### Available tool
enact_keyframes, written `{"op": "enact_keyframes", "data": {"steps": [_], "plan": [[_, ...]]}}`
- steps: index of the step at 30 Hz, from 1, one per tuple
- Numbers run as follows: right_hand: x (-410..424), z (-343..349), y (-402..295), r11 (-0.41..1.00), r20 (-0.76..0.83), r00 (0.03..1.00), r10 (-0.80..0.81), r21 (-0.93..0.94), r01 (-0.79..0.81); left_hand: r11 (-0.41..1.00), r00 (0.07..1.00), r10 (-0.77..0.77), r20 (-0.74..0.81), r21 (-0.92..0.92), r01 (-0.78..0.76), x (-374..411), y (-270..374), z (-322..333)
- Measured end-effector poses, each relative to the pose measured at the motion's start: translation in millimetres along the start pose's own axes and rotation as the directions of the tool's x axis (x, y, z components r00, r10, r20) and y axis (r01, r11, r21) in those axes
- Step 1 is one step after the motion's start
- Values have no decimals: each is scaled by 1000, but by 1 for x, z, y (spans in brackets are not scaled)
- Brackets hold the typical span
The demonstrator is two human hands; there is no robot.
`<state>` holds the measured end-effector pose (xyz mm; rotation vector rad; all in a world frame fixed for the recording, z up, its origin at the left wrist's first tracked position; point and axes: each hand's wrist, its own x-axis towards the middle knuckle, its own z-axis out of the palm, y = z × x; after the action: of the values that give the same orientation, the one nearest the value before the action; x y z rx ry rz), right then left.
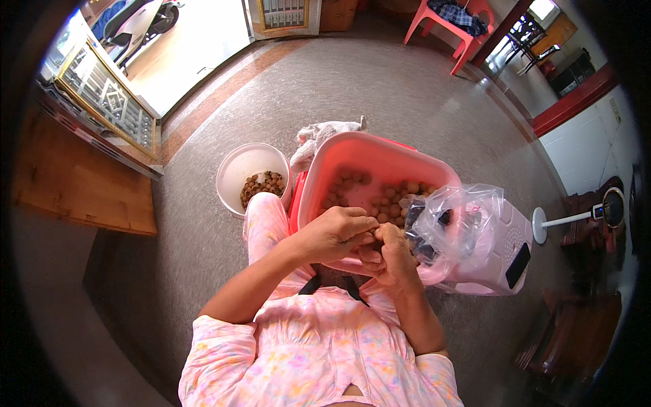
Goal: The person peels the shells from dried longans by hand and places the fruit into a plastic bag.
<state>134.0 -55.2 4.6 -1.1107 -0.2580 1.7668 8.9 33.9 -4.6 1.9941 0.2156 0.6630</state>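
Note:
My left hand (342,230) and my right hand (391,254) meet over the near edge of a pink plastic basin (311,178). Their fingertips pinch a small brownish thing between them, mostly hidden by the fingers; it looks like one of the round fruits. Many round tan fruits (391,203), perhaps longans, lie in the basin. A clear plastic bag (447,219) with dark contents hangs over the basin's right rim. To the left, a white bucket (229,175) holds small brown pieces (262,187) with dark spots.
A whitish cloth (325,133) lies against the basin's far left side. At right, a pale pink plastic stool (501,244) carries a black phone-like slab (518,265). Beyond it stands a white-stemmed fan (567,222). A red plastic chair (447,25) with clothing is at the back; a wooden board (81,178) is at left.

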Motion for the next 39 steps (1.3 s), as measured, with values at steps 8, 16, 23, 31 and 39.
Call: {"op": "enact_keyframes", "data": {"steps": [8,16,23,31,39], "plan": [[2,-1,3,985,16,1000,1,171,-4,997,999,-30,-20,-68,29,7,1,1],[2,-7,9,961,-84,994,-65,265,85,527,817,-553,163,-691,494,8,1,6],[-2,-7,8,969,-3,974,-228,98,227,168,813,-547,201,-925,342,5,5,10],[-6,-1,5,956,-148,949,-280,51,290,195,785,-617,61,-954,228,2,7,18],[-1,-2,9,944,-123,936,-329,-75,322,534,770,-620,-150,-800,274,3,25,27]]}}
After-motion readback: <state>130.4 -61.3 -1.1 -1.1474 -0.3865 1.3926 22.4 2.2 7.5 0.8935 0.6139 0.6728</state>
